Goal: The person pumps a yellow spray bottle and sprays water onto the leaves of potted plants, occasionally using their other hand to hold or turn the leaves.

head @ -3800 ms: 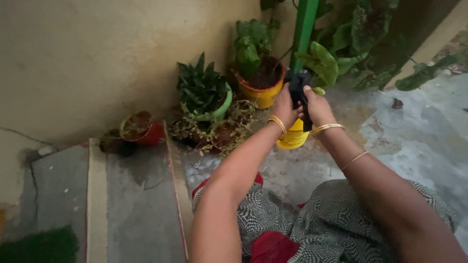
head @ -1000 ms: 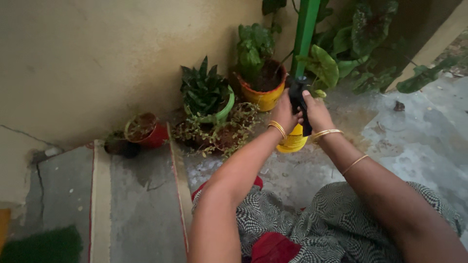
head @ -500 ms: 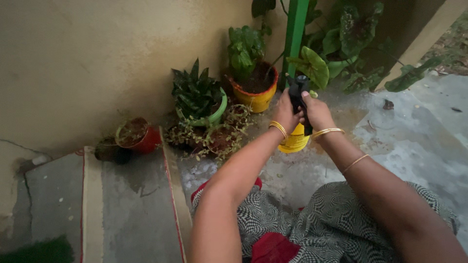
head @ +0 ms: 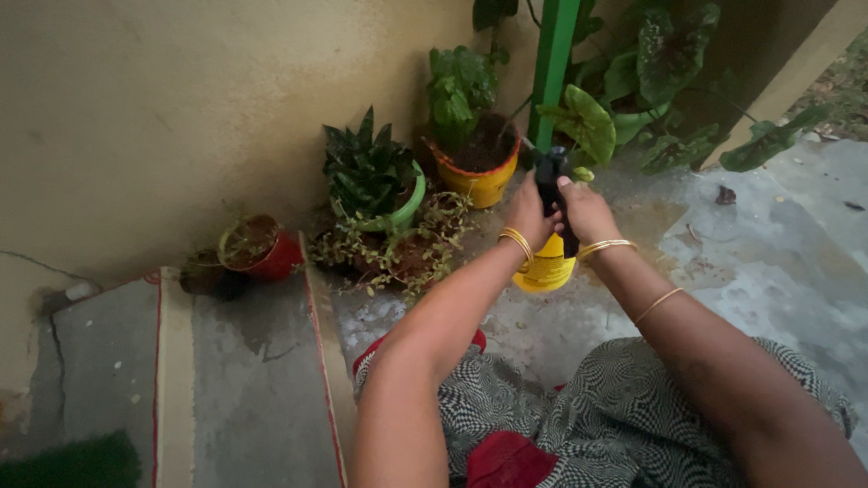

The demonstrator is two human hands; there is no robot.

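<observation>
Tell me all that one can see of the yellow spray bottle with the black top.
The spray bottle has a rounded yellow body, plastic by its look, and a black pump head with a handle on top. It is held upright in the air above the wet concrete floor, in front of the potted plants. The left hand and the right hand both clasp the black head from either side; only the lower body shows beneath the wrists. Dark marks on it are too small to tell.

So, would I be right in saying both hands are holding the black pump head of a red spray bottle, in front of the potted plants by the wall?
Not quite: the spray bottle is yellow, not red, as the head view shows. Both the left hand and the right hand do hold its black pump head, in front of the potted plants by the wall.
</observation>
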